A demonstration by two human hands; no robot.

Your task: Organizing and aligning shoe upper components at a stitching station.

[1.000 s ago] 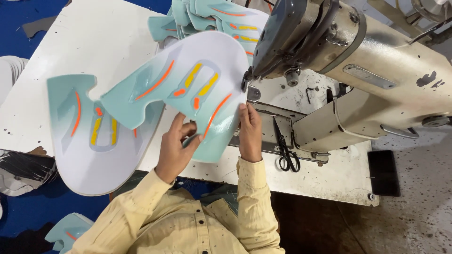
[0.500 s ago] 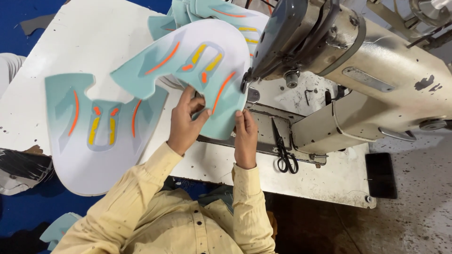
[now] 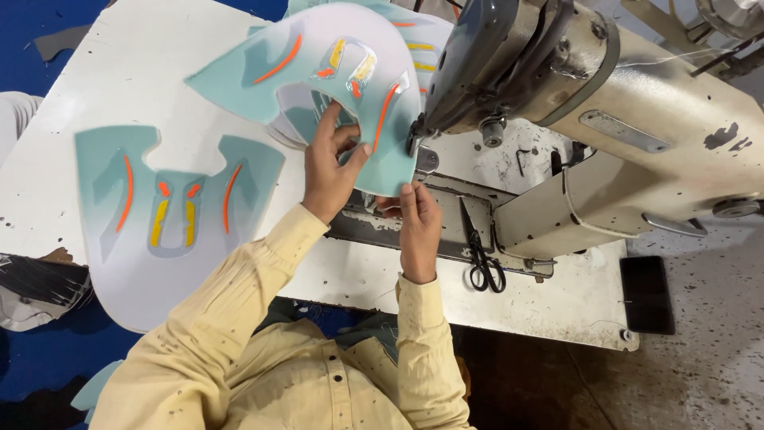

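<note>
The person is sitting at a white table (image 3: pixel 119 48) w/ a big cream sewing machine (image 3: pixel 605 103) on it. Both hands are holding a teal shoe piece (image 3: pixel 318 64) w/ orange and yellow stripes. It's curved and lifted up off the table, and its lower right end is sitting right by the machine's needle part.

The left hand (image 3: pixel 330 163) is reaching up under the piece near its middle. Its fingers are spread apart and pressing on the piece, thumb on one side, other fingers on the other side.

The right hand (image 3: pixel 418 223) is lower down, at the bottom edge of the piece, just beside the metal plate of the machine. Its fingertips are pinching together on that edge.

A 2nd teal piece (image 3: pixel 171 207) is lying flat on the table to the left, on a pale sheet, well apart from the hands. More teal pieces are stacked at the top of the table, behind the held one.

Black scissors (image 3: pixel 481 255) are lying on the machine bed, near the right hand but not touching it. The person is wearing a yellow shirt (image 3: pixel 263 358) w/ long sleeves.
</note>
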